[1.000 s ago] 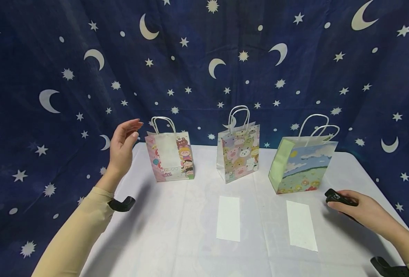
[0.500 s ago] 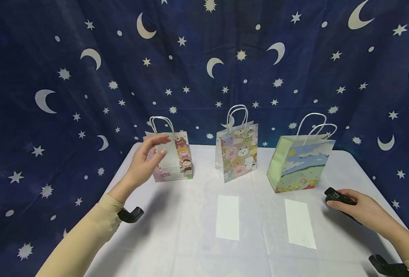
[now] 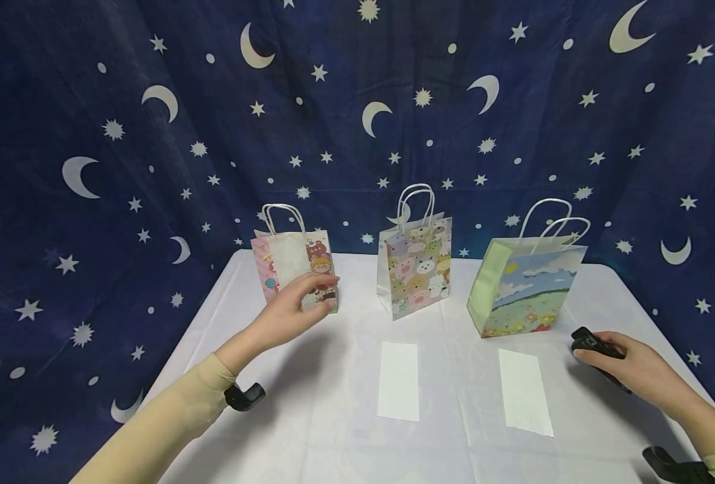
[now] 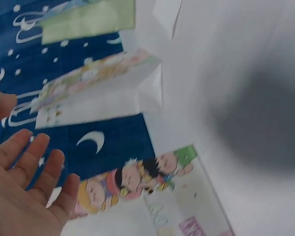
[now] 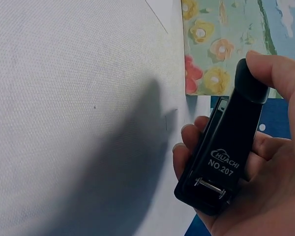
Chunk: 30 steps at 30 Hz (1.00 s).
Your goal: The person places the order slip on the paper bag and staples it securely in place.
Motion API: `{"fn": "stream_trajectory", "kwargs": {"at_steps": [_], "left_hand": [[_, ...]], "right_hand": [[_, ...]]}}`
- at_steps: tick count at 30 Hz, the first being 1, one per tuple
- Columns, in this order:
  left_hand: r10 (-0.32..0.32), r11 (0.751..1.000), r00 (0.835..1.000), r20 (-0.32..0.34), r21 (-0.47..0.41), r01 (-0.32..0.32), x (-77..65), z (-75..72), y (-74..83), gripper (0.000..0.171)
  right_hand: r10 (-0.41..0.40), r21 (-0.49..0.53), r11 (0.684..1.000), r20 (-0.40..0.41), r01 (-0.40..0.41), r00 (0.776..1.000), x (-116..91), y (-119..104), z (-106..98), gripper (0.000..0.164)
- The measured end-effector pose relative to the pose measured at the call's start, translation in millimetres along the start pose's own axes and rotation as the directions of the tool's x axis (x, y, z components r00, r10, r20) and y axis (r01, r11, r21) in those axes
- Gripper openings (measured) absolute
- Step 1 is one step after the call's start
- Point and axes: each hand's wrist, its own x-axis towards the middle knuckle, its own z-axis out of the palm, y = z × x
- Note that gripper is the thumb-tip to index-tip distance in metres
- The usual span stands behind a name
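In the head view my left hand (image 3: 286, 314) hovers in front of a small gift bag (image 3: 320, 247) with cartoon children on it, fingers loosely bent and holding nothing. A white paper strip (image 3: 289, 259) covers part of that bag's front. The left wrist view shows the same hand (image 4: 27, 196) with its fingers spread, and the bag (image 4: 132, 179) beyond the fingertips. At the right, my right hand (image 3: 642, 370) grips a black stapler (image 5: 219, 157), with the thumb on one end and the fingers wrapped around its side. It is just above the table, near a landscape-print gift bag (image 3: 533, 289).
An animal-print gift bag (image 3: 421, 269) stands upright in the middle at the back. Two white paper rectangles lie on the white tablecloth (image 3: 333, 417): one paper (image 3: 398, 382) before the middle bag, another paper (image 3: 525, 392) before the landscape bag. A starry blue curtain (image 3: 333, 101) hangs behind.
My left hand has moved right and down, from beside the cartoon bag to in front of its lower part. The right hand with the stapler has hardly moved.
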Motion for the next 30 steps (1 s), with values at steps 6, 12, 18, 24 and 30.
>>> {"fn": "stream_trajectory", "kwargs": {"at_steps": [6,12,18,24,30], "left_hand": [[-0.025,0.999,0.996,0.087,0.028,0.023,-1.2,21.0,1.3,0.038],[-0.076,0.995,0.988,0.133,0.071,0.067,-1.9,37.8,4.4,0.039],[-0.080,0.990,0.987,0.141,0.125,0.063,-0.3,53.1,7.4,0.037],[-0.104,0.989,0.976,0.192,0.127,0.080,1.9,65.8,9.5,0.040],[-0.130,0.985,0.960,0.247,0.143,0.096,4.0,77.1,10.8,0.044]], "right_hand": [[-0.001,0.017,1.000,-0.019,0.002,1.000,0,3,1,0.090],[0.018,0.024,1.000,0.004,-0.018,1.000,2,5,2,0.091],[0.032,0.033,0.999,0.013,-0.032,0.999,3,2,4,0.092],[0.038,0.086,0.995,0.020,-0.040,0.999,2,0,5,0.092],[0.082,0.060,0.995,0.044,-0.085,0.996,5,3,3,0.094]]}}
